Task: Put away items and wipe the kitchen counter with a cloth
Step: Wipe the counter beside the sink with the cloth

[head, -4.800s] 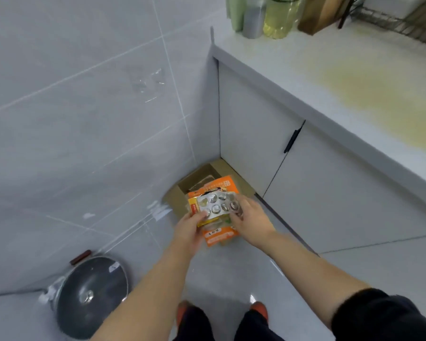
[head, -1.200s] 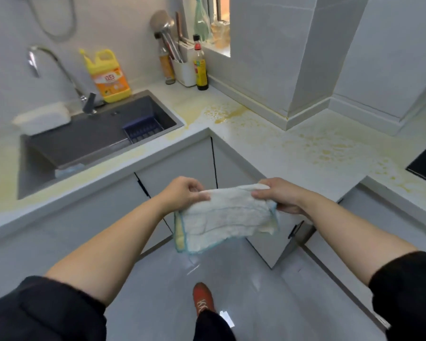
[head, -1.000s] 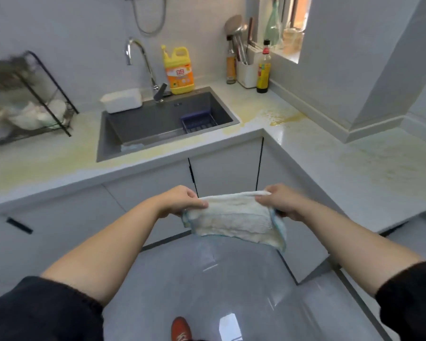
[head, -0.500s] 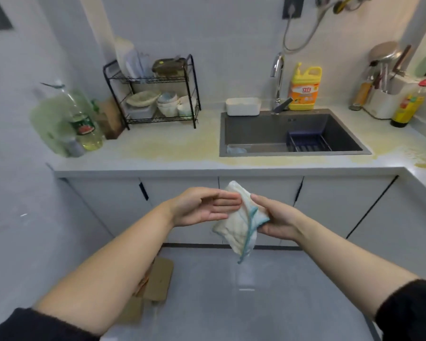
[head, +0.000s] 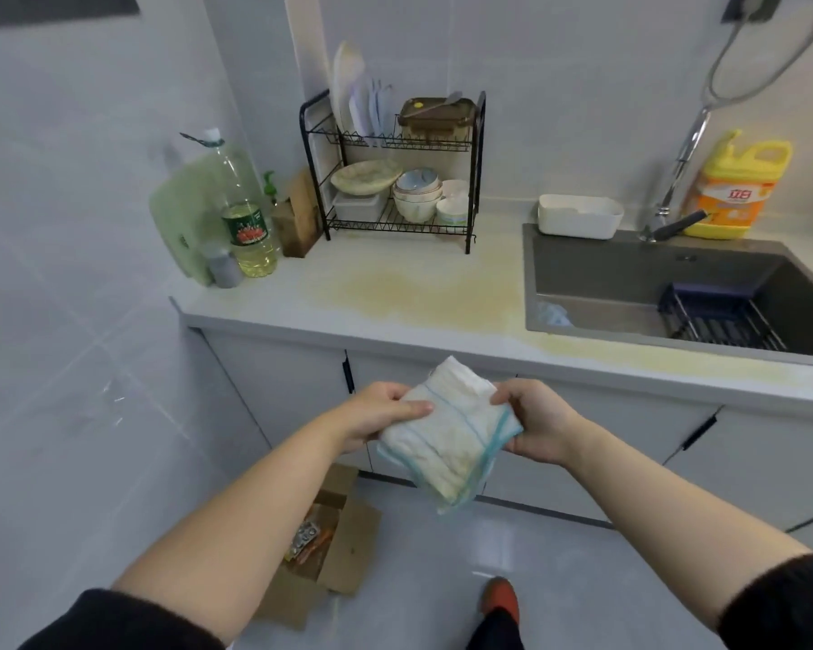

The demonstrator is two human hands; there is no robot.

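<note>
- Both hands are on the cloth (head: 447,438): the left hand (head: 381,415) pinches its left edge, thumb on top, and the right hand (head: 536,422) grips the right edge with curled fingers
- The folded white cloth with blue trim hangs in the air in front of the cabinet doors, below the counter (head: 395,330) edge and not touching it
- A yellowish stain spreads across the counter between the dish rack (head: 477,171) and the sink (head: 630,274)
- The yellow detergent jug (head: 735,190) has an orange label with white characters, too blurred to read
- The oil bottle (head: 245,218) has a green label with a red picture, and its lettering is unreadable
- The sink runs off the right edge of the picture, and the tap (head: 681,166) hose is cut off at the top
- The cardboard box (head: 348,551) on the floor is half hidden behind the left forearm, with silvery packs just visible inside
</note>
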